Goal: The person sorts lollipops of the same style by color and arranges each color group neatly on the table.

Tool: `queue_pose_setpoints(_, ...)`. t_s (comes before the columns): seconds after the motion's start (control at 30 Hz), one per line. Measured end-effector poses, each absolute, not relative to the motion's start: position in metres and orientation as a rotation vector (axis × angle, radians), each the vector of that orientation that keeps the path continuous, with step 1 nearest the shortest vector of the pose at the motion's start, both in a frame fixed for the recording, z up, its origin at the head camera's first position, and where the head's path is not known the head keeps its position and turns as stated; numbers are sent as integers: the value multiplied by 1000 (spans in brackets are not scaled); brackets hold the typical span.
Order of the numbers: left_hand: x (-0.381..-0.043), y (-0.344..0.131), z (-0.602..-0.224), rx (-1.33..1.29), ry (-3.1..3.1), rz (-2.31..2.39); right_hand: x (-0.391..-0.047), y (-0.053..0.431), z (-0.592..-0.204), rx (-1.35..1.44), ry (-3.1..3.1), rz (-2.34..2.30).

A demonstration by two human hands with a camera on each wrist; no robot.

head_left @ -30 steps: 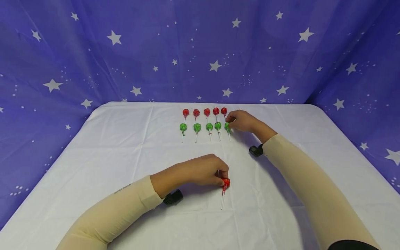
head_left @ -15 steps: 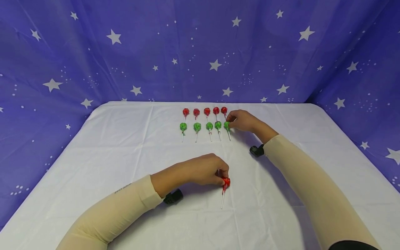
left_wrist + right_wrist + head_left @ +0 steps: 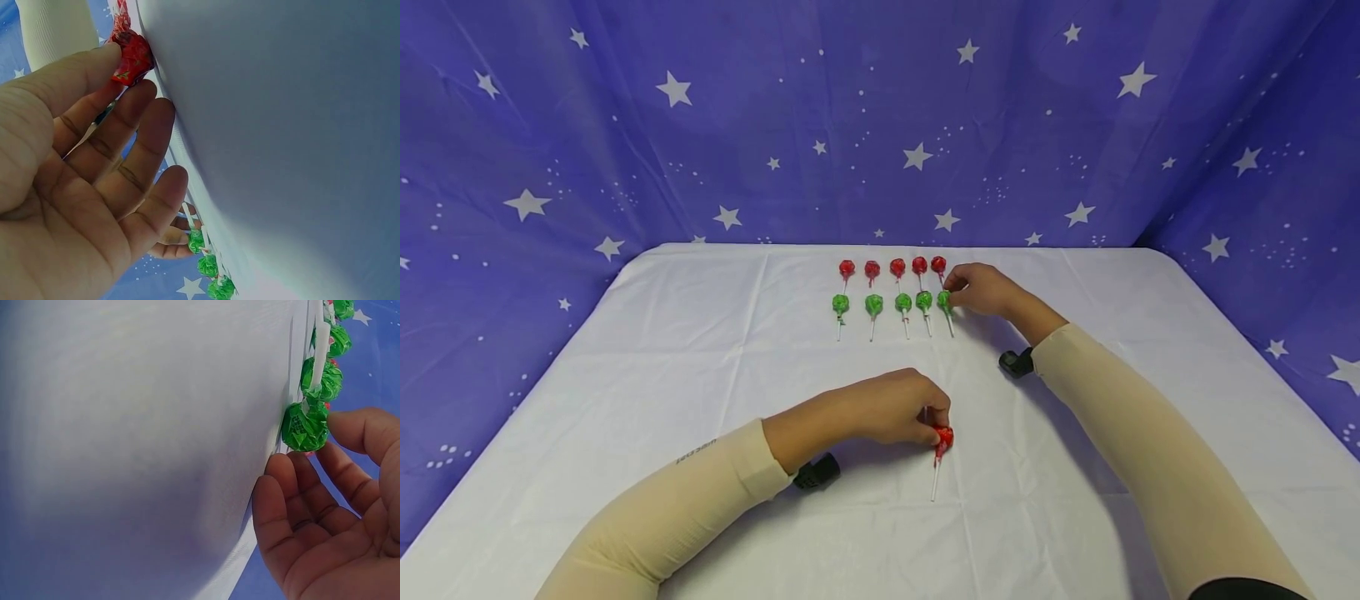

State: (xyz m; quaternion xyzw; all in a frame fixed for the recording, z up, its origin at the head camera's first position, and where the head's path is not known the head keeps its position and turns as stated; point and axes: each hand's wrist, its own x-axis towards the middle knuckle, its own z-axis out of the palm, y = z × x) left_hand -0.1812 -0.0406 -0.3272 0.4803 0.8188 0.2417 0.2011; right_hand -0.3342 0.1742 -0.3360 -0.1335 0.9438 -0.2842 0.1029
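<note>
My left hand (image 3: 898, 408) pinches a red-wrapped lollipop (image 3: 943, 440) by its candy head, low over the near middle of the table. Its white stick points toward me. In the left wrist view, the thumb and index finger are at the red wrapper (image 3: 133, 57), and the other fingers curl loosely. Farther away, my right hand (image 3: 983, 289) holds the green lollipop (image 3: 944, 302) at the right end of a green row, between thumb and fingers. The right wrist view shows the thumb against this green wrapper (image 3: 305, 427); the candy lies at the cloth.
Several more green lollipops (image 3: 874, 306) lie in that row, sticks toward me. Behind them runs a row of red lollipops (image 3: 897, 267). A white cloth (image 3: 662, 358) covers the table, and a purple star-patterned curtain (image 3: 737, 108) hangs behind and at both sides.
The head of the green lollipop under my right hand has shifted very slightly left. My left hand and its red lollipop stay practically where they were.
</note>
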Motion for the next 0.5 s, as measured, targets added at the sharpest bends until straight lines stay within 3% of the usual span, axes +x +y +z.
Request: queue_pose_setpoints(0.5,-184,-38,-328,1325,2279,665,-331,182,-336,-421,2813,-852)
